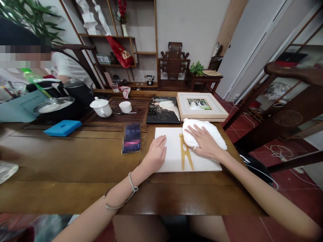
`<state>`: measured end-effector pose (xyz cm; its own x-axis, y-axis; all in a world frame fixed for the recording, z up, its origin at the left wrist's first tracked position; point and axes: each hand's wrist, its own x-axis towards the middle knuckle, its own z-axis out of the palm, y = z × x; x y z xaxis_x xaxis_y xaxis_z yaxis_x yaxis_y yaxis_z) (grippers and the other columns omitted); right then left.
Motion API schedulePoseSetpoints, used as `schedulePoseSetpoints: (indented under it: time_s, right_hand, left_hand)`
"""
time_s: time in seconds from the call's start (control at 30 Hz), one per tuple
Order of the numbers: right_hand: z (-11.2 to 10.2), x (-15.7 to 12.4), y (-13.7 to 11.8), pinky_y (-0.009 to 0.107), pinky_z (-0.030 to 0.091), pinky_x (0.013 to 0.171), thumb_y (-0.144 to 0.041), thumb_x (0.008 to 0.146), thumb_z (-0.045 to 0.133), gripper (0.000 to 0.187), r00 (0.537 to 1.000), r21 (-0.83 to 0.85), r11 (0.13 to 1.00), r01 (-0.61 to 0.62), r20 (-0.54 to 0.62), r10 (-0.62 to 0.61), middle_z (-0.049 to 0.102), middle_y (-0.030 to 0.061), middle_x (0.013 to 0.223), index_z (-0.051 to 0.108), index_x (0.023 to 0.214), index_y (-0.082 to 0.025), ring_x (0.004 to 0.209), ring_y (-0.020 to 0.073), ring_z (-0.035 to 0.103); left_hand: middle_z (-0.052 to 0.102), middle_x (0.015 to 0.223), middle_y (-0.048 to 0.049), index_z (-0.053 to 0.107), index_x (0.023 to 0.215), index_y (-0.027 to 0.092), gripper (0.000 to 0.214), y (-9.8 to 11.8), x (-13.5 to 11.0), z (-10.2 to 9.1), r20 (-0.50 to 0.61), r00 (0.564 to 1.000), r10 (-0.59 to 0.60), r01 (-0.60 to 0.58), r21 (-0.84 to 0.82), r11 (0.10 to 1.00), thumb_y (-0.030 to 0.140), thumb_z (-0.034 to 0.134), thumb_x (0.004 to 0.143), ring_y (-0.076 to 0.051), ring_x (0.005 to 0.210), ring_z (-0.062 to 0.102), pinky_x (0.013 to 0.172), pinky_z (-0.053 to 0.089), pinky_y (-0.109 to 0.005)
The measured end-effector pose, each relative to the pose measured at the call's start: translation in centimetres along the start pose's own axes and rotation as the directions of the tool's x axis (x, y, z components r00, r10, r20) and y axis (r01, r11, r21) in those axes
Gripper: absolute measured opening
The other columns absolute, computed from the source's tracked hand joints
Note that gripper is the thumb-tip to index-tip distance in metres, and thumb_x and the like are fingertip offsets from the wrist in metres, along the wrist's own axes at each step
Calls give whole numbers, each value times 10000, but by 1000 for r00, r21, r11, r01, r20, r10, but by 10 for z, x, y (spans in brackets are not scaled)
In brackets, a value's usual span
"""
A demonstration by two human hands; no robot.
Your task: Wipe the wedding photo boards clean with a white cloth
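Note:
A white board [168, 163] with a gold A-like shape [185, 153] on its face lies flat on the wooden table in front of me. My left hand [156, 154] rests on the board's left edge, fingers extended and close together. A folded white cloth [214, 134] covers the board's upper right corner. On top of it my right hand [203, 141] lies flat with its fingers spread, pressing on the cloth without gripping it. The cloth hides part of the board, and its underside is out of sight.
Behind the board are a dark picture panel [161, 116] and a white framed photo [217, 107]. A phone [131, 137] lies to the left, with a white teapot [101, 107], a cup [125, 107] and a blue block [63, 128] beyond. Another person [70, 67] sits at far left.

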<state>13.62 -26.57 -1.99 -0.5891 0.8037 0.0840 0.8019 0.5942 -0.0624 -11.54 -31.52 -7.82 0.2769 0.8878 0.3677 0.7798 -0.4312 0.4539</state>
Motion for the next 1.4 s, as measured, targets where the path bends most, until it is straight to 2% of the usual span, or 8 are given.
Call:
schedulePoseSetpoints:
  time_s: [0.27, 0.37, 0.53, 0.7, 0.9, 1.07, 1.3, 1.4]
  right_hand:
    - [-10, -103, -52, 577, 90, 1171, -118, 579, 473, 1014, 992, -14, 993, 121, 42, -121, 120, 46, 1611, 155, 1541, -178, 1470, 304, 2]
    - [-12, -115, -58, 584, 94, 1171, -104, 561, 466, 1040, 990, 7, 992, 127, 66, -127, 106, 32, 1612, 142, 1544, -198, 1470, 299, -4]
    - [-19, -64, -33, 557, 119, 1177, -164, 692, 475, 841, 991, 103, 994, 35, 128, -49, 232, 49, 1583, 282, 1511, -180, 1466, 289, 102]
    - [-32, 2, -6, 507, 176, 1176, -456, 947, 353, 561, 989, 278, 957, -82, 140, 44, 374, 65, 1523, 418, 1452, -222, 1432, 282, 256]
    - [-28, 45, -32, 505, 206, 1164, -572, 946, 350, 609, 983, 323, 946, -12, 175, -47, 383, 75, 1519, 460, 1426, -213, 1424, 302, 274]
    - [-24, 40, -44, 480, 165, 1181, -298, 900, 420, 569, 980, 239, 964, 112, 133, -147, 402, 85, 1508, 416, 1447, -143, 1436, 264, 248]
    - [-31, 7, 14, 446, 264, 1153, -313, 889, 397, 589, 990, 199, 977, -78, 128, 53, 389, 87, 1516, 409, 1449, -132, 1389, 286, 351]
    - [-27, 4, 23, 468, 270, 1145, -308, 889, 400, 587, 988, 192, 973, -125, 115, 105, 386, 94, 1517, 405, 1450, -135, 1392, 295, 343]
  left_hand:
    - [488, 1412, -188, 484, 1339, 85, 429, -1, 0, 0, 1, 1000, 9, -9, 9, 1000, 201, 361, 944, -295, 1340, 420, 1140, 312, -528]
    - [489, 1411, -193, 490, 1329, 74, 428, -1, 1, -1, 7, 1000, 10, -10, 11, 1000, 202, 358, 943, -300, 1339, 419, 1138, 313, -532]
    - [477, 1419, -201, 481, 1334, 57, 433, 1, 1, -3, 33, 999, -2, 1, 17, 1000, 207, 352, 948, -302, 1345, 410, 1141, 307, -532]
    - [481, 1416, -190, 475, 1342, 75, 432, 1, 2, -2, 30, 1000, -2, 2, 20, 1000, 198, 358, 944, -294, 1342, 412, 1142, 308, -522]
    - [493, 1396, -198, 485, 1334, 84, 426, 2, 3, -3, 9, 1000, 16, -16, 20, 1000, 190, 358, 941, -304, 1326, 421, 1124, 323, -532]
    - [503, 1388, -189, 490, 1334, 95, 425, 1, 3, -4, 10, 999, 48, -48, 7, 999, 199, 361, 943, -302, 1310, 439, 1118, 336, -533]
    - [483, 1408, -208, 480, 1337, 60, 432, 2, 1, -4, 28, 1000, 2, -2, 1, 1000, 199, 358, 947, -299, 1345, 407, 1136, 312, -533]
    - [483, 1410, -202, 480, 1336, 68, 429, 2, 1, -4, 30, 1000, 5, -5, 5, 1000, 195, 358, 944, -299, 1345, 407, 1131, 318, -541]
